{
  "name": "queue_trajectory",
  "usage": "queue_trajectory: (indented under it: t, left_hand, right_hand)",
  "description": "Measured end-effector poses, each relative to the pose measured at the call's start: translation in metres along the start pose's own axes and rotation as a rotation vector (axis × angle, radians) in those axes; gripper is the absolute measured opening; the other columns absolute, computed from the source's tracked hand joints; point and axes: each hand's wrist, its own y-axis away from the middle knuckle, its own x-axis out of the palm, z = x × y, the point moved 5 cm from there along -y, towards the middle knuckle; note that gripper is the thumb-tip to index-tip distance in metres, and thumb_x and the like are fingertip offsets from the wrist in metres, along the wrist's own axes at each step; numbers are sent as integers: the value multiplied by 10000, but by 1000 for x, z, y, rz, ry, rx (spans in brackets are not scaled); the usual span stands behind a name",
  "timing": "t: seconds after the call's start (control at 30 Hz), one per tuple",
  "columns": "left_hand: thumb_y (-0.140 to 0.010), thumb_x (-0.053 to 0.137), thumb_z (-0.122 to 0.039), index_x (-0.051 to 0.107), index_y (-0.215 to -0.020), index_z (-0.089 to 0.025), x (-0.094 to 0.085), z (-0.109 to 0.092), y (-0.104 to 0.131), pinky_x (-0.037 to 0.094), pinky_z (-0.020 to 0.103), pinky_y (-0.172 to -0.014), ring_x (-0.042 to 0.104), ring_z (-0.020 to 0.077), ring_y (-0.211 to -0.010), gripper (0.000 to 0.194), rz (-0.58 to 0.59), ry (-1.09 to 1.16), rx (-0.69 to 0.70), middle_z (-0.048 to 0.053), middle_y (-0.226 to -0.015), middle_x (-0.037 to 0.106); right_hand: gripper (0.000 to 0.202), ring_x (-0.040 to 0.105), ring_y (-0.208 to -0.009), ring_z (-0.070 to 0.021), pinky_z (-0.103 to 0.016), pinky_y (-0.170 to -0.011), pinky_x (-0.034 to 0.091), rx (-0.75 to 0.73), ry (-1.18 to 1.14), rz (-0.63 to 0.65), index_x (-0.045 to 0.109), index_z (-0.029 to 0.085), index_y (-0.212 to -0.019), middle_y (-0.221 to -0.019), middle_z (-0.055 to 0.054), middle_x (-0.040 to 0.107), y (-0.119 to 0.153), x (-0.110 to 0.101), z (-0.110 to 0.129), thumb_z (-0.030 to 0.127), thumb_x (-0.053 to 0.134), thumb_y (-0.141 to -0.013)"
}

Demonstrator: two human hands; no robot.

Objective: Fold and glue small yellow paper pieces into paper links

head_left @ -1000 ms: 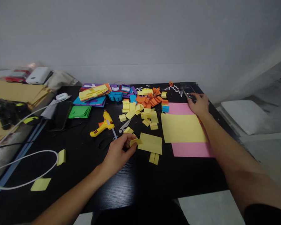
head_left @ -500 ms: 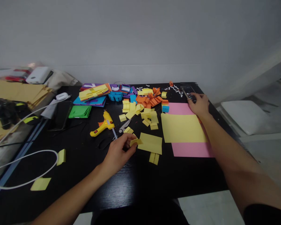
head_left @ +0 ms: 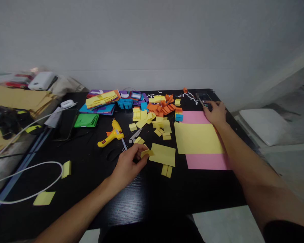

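My left hand (head_left: 130, 160) pinches a small folded piece of yellow paper (head_left: 147, 153) between thumb and fingers. Just right of it lies a larger creased yellow paper sheet (head_left: 163, 155), with a small folded yellow piece (head_left: 167, 170) below. Far to the right, my right hand (head_left: 215, 113) is at the near end of a dark phone (head_left: 205, 98), thumb along one edge and fingers on the other side. Under that forearm are a big yellow sheet (head_left: 199, 138) and a pink sheet (head_left: 207, 162). Scissors (head_left: 135, 135) lie partly hidden behind my left hand.
A yellow glue gun (head_left: 112, 134) rests left of the scissors. Behind are folded orange pieces (head_left: 162, 108), yellow pieces (head_left: 143, 116) and colored paper stacks (head_left: 101, 101). A white cable (head_left: 27, 165) loops over the left side, near a black phone-like device (head_left: 66, 125).
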Motion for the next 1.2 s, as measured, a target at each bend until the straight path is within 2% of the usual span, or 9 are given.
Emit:
queue_trajectory:
  t: [0.5, 0.83, 1.2]
  left_hand:
    - [-899, 632, -214, 661, -1029, -191, 2, 2, 1, 399, 188, -536, 504, 90, -569, 136, 6, 10, -6, -56, -675, 558]
    - [-898, 630, -220, 662, -1036, -193, 2, 4, 1, 429, 196, -561, 529, 97, -592, 144, 14, 25, -17, -47, -701, 580]
    - [-892, 636, -219, 666, -1019, -198, 1, 1, 1, 384, 185, -520, 494, 87, -549, 132, -1, -1, -9, -60, -659, 550]
  right_hand:
    - [476, 525, -1188, -389, -598, -1015, 428, 3, 35, 2, 641, 225, -1344, -1274, -190, 545, -1, 1, 0, 425, 584, -916]
    - [456, 532, -1200, -399, -609, -1008, 432, -18, 3, -22, 693, 229, -1293, -1263, -192, 557, -1, 2, -2, 439, 584, -904]
    - [526, 524, -1210, -406, -598, -1005, 426, -7, 27, -5, 628, 224, -1369, -1275, -204, 554, -1, 1, -2, 462, 558, -906]
